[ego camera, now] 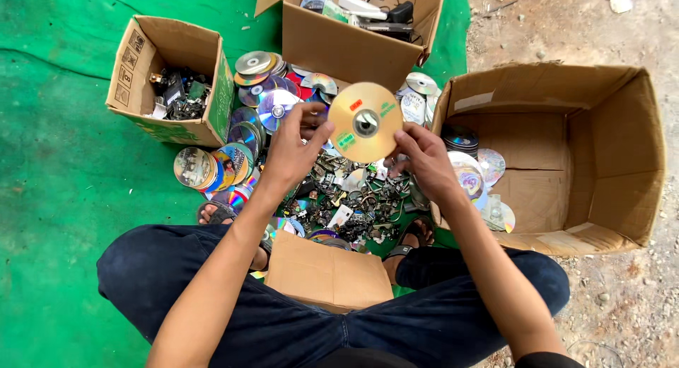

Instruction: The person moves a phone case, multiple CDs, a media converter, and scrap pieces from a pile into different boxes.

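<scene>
The left hand (291, 150) and right hand (423, 159) pinch a gold disc (365, 122) by opposite rim edges, fingers closed on it. The disc's face tilts toward the camera, above the scrap pile (346, 198) below the fingers.

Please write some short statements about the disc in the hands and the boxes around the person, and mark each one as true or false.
1. Both hands hold one gold disc by its edge: the left hand and the right hand. True.
2. The large box on the right stands upright and is full to the top. False: it lies on its side, with only some discs at its mouth.
3. The small box at the upper left holds dark small parts. True.
4. The person sits on a wooden floor. False: a green mat lies under the person, with bare dirt to the right.
</scene>
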